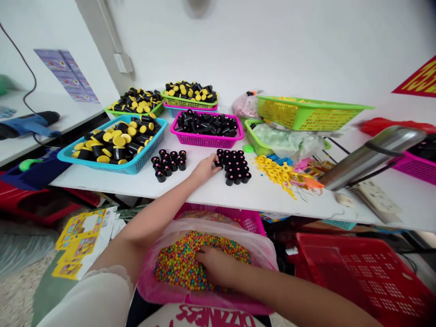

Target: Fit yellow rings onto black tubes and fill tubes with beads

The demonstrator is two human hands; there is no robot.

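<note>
My left hand (206, 167) reaches over the white table, fingers closed on a small black cylinder (218, 164) at the left edge of a tight cluster of similar black cylinders (237, 169) with pink centres. To its left stands another cluster of the same black cylinders (169, 162). Down at my lap, my right hand (217, 267) is among small multicoloured beads (177, 261), its fingers bent together and their tips partly hidden. The beads fill a clear plastic bag (265, 254) set in a pink basket (254, 221).
Blue (150, 156) and pink (207, 140) baskets of black pieces stand behind the clusters; some pieces have yellow caps. Yellow plastic parts (274, 170) lie to the right, before a metal tube (371, 156). A red crate (327, 245) sits below right, a blue heat gun (29, 125) far left.
</note>
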